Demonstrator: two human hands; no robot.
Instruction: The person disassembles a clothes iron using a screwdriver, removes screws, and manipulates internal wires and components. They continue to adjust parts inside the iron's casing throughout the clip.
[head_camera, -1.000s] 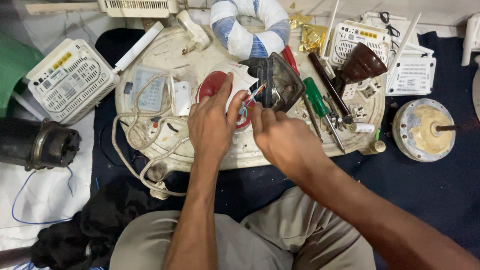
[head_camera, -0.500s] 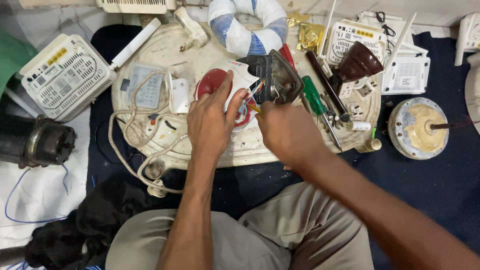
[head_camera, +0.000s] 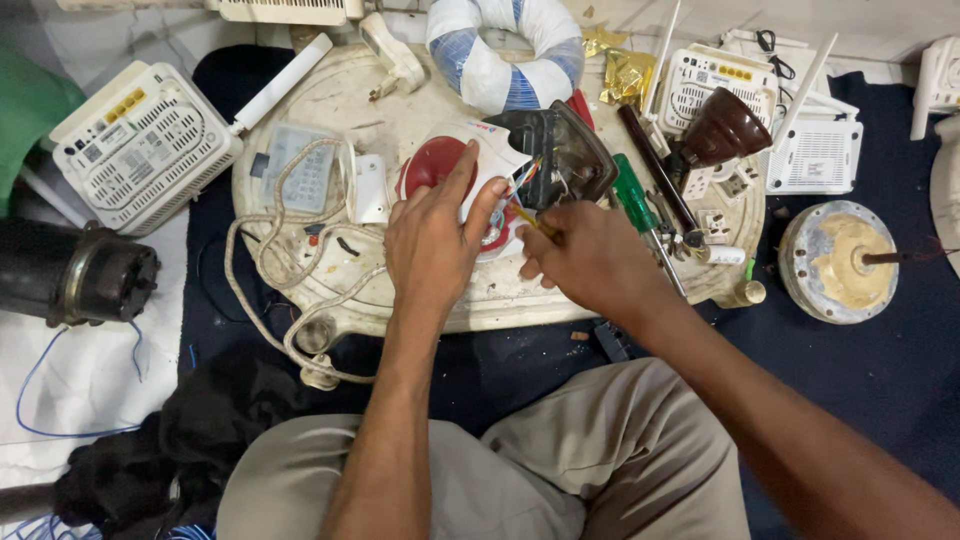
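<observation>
A red and white clothes iron (head_camera: 445, 165) lies on its side on a round whitish board (head_camera: 350, 105), its dark soleplate (head_camera: 560, 150) opened away to the right. My left hand (head_camera: 435, 235) rests on the iron's body with fingers spread over it. My right hand (head_camera: 590, 255) is closed around a thin yellow-handled tool (head_camera: 528, 218) whose tip points into the coloured wires (head_camera: 525, 175) at the iron's open back.
A green-handled screwdriver (head_camera: 635, 200) lies right of the iron. A beige cord (head_camera: 290, 290) loops over the board's left side. White routers (head_camera: 140, 145) sit at left and upper right (head_camera: 715, 80). A round motor part (head_camera: 850, 260) lies at right, a black cylinder (head_camera: 70, 270) at left.
My right hand has shifted slightly down and right while still working the tool at the wires. My left hand stays on the iron.
</observation>
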